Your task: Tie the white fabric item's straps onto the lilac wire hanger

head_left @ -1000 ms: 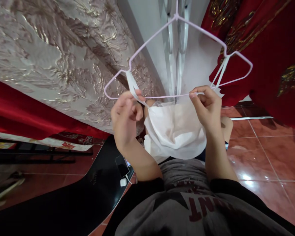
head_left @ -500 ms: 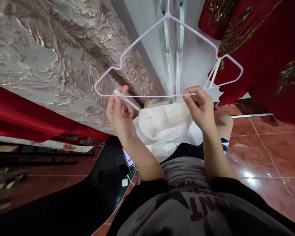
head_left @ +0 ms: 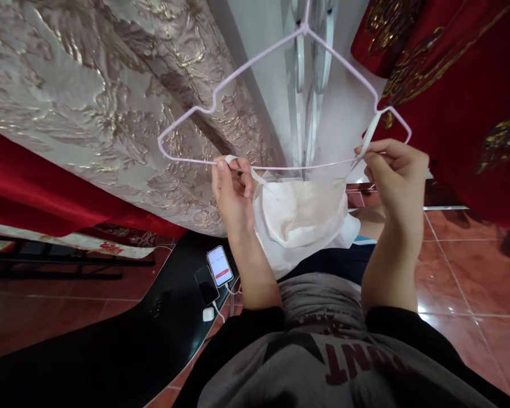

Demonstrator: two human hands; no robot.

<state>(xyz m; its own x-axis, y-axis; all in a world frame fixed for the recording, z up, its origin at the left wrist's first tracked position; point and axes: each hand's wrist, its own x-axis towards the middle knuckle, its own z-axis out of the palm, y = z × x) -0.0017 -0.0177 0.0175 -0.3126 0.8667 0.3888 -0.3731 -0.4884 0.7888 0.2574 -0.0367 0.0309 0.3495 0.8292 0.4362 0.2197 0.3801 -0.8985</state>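
A pale lilac clothes hanger (head_left: 305,28) hangs in front of me, its lower bar running past both hands. Below it droops a white strappy garment (head_left: 304,212) of thin fabric, over my lap. My left hand (head_left: 233,190) is closed at the left part of the bar, with the garment's left strap looped over its fingers. The right strap (head_left: 370,131) goes up over the notch at the hanger's right shoulder. My right hand (head_left: 397,175) pinches this strap just above the bar.
Embossed pinkish-gold fabric (head_left: 110,113) hangs at left, red fabric with gold decoration (head_left: 463,113) at right. White cabinet doors with handles (head_left: 300,62) stand behind the hanger. Two phones, one a lit phone (head_left: 219,265), and a small white case (head_left: 208,314) lie on a black surface (head_left: 153,317).
My right hand has moved right, from the hanger's bar to the right strap. My left hand has shifted right along the bar with the left strap. The garment hangs straighter.
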